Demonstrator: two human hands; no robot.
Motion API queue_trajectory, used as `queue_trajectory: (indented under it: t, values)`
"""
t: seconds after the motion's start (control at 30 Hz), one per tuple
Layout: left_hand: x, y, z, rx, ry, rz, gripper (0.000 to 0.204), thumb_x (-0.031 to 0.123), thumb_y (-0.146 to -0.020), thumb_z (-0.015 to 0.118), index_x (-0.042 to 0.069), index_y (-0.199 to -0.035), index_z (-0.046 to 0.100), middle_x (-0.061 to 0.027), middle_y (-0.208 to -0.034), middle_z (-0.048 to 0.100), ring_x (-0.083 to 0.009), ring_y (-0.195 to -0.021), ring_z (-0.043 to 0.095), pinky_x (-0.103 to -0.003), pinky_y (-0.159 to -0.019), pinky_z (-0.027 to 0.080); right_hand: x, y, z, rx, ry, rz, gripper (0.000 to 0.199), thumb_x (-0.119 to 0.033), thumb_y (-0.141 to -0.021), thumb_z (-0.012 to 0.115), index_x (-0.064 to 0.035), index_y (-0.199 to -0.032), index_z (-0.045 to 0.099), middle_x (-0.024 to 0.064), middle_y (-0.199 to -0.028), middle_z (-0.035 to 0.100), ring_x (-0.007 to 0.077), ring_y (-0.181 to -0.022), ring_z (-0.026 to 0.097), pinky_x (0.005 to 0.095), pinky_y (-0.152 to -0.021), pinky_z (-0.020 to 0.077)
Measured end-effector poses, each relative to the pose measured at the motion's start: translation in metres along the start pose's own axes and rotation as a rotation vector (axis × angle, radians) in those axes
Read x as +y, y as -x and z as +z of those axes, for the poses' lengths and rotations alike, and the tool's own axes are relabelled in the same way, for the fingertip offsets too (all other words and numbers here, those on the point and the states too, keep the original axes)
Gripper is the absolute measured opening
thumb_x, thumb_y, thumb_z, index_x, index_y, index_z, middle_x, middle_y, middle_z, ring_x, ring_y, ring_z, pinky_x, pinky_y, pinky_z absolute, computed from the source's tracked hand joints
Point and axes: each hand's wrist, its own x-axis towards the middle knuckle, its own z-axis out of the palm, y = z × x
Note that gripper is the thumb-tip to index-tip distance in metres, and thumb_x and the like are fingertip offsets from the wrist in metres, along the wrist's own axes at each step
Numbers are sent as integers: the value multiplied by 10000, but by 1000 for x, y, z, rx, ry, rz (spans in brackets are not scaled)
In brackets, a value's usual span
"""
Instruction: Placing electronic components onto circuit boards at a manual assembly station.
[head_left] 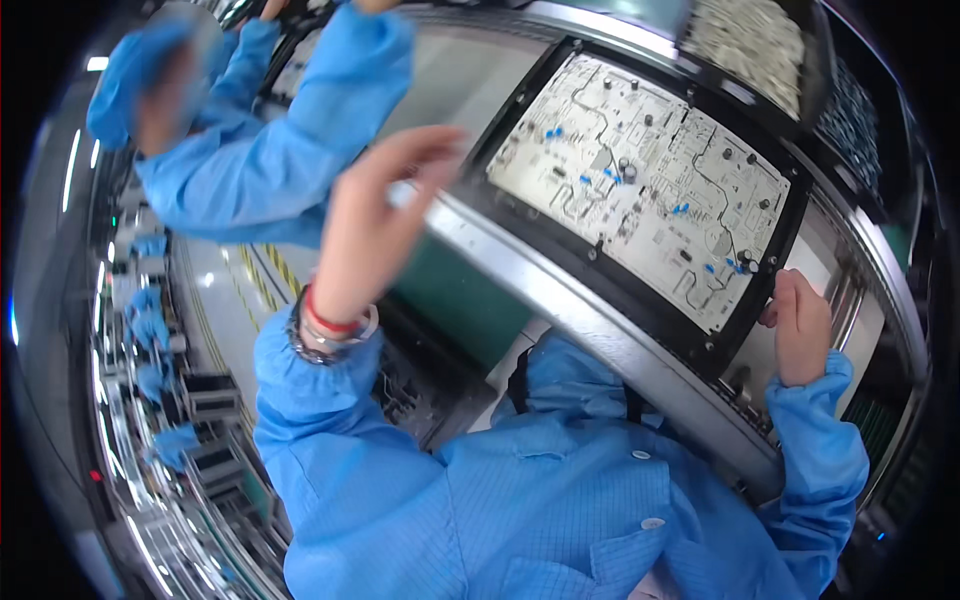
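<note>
A white printed circuit board (640, 190) with small blue and black components lies in a black carrier frame (650, 325) in front of me. My left hand (378, 215), with a red band and bracelets at the wrist, is raised left of the frame. Motion blurs its fingers, but they stretch to the right, apart from the thumb, with nothing visible between them. At the frame's lower right corner, my right hand (803, 328) has its fingers curled together. Whatever they may hold is hidden.
A metal rail (560, 270) runs along the near side of the carrier. Bins of pale parts (745, 45) and dark parts (850, 120) stand at the far right. A co-worker in a blue smock (260, 160) reaches in at the left. Yellow-striped floor markings lie beyond.
</note>
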Motion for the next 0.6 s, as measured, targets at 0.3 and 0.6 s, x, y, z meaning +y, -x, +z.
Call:
queue_trajectory:
  t: [0.3, 0.6]
  values:
    - [-229, 236, -76, 132, -793, -499, 302, 278, -895, 551, 10, -1006, 638, -227, -883, 635, -384, -834, 607, -390, -706, 470, 10, -83, 54, -1, -160, -261, 359, -281, -975, 423, 17, -823, 553, 99, -652, 598, 170, -640, 563, 296, -627, 420]
    - [-184, 232, -53, 221, -710, -477, 258, 252, -853, 601, 10, -935, 640, -181, -844, 633, -373, -794, 598, -395, -694, 471, 12, -94, -8, 22, -118, -337, 385, -278, -964, 456, 61, -859, 605, 111, -745, 624, 145, -710, 586, 276, -683, 453]
